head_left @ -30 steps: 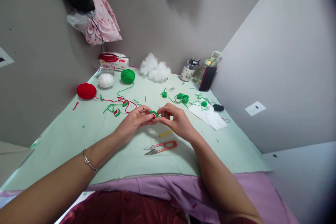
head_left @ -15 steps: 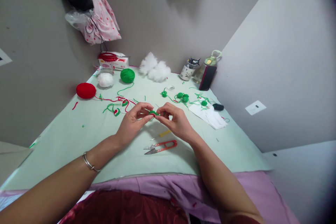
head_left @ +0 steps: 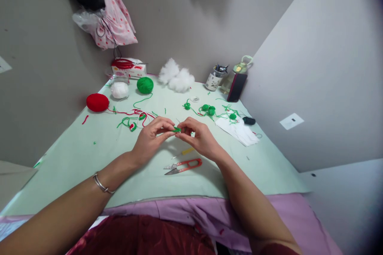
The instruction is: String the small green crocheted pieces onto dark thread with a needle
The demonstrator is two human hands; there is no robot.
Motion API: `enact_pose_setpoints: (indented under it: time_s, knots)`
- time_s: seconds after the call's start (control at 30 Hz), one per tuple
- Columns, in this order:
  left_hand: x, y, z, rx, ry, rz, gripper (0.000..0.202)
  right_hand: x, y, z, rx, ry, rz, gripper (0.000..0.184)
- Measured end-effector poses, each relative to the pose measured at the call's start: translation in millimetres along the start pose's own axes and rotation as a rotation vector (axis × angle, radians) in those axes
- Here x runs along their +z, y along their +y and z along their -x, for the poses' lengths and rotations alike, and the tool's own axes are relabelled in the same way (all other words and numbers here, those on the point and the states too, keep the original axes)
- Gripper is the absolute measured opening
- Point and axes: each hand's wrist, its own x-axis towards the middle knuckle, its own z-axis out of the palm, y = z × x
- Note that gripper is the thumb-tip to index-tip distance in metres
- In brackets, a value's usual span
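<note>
The left hand [head_left: 149, 137] and right hand [head_left: 197, 135] pinch a small, green, stitched yarn piece [head_left: 177, 130] over the pale green table [head_left: 80, 171]. Careful yarn work seems underway; the next move likely needs gentle, steady fingers.

The back wall [head_left: 155, 28] is plain grey. The left wall [head_left: 36, 99] is grey too, and a bit darker. The right wall [head_left: 323, 67] is paler, with soft light on it. It has a white plate [head_left: 291, 121] with a small dark middle. A second plate [head_left: 3, 65] peeks in at the left edge. The bench [head_left: 74, 179] fits between the walls and wears a pale green cover. Purple cloth [head_left: 293, 211] shows along its front. A pale thing [head_left: 13, 177] low on the left is hard to make out.
</note>
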Motion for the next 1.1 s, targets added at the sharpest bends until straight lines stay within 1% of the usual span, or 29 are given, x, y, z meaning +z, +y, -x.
enact_pose_setpoints:
  time_s: [0.1,0.23,0.33,0.47,0.6,0.67,0.77,0.97,1.0,1.1]
  knots:
    - [0.1,1.5,-0.2,-0.039,-0.014,0.032,0.011,0.7,2.9,-0.3,-0.015,0.009,0.019,0.012]
    - [0.6,4.5,-1.7,-0.144,-0.058,0.108,0.016,1.1,6.9,-0.2,-0.046,0.042,0.030,0.010]
    - [0.8,5.4,-2.8,-0.192,-0.027,0.167,0.019,0.8,5.5,0.3,-0.049,0.016,-0.002,0.010]
    - [0.6,4.8,-3.8,-0.185,0.032,0.215,0.020,1.1,-0.6,0.7,-0.036,0.004,-0.013,0.013]
    - [0.1,4.5,-4.0,-0.213,-0.028,0.196,0.024,3.9,-1.7,0.3,-0.030,0.043,0.000,0.012]
    - [-0.4,5.1,-4.1,-0.243,-0.056,0.191,0.024,4.4,-0.1,0.1,-0.028,0.019,-0.001,0.012]
    - [-1.9,6.3,-4.5,-0.303,-0.053,0.204,0.027,1.3,2.2,0.1,-0.019,-0.018,-0.013,0.016]
    - [-4.8,5.7,-4.4,-0.410,-0.099,0.188,0.029,-13.0,1.4,2.8,0.016,0.043,-0.099,0.032]
    - [-4.9,5.2,-4.3,-0.414,-0.102,0.190,0.029,-14.6,1.1,3.1,0.023,0.042,-0.101,0.029]
    - [-5.0,3.2,-4.6,-0.414,-0.112,0.186,0.027,-17.2,1.4,2.9,-0.005,0.068,-0.035,0.009]
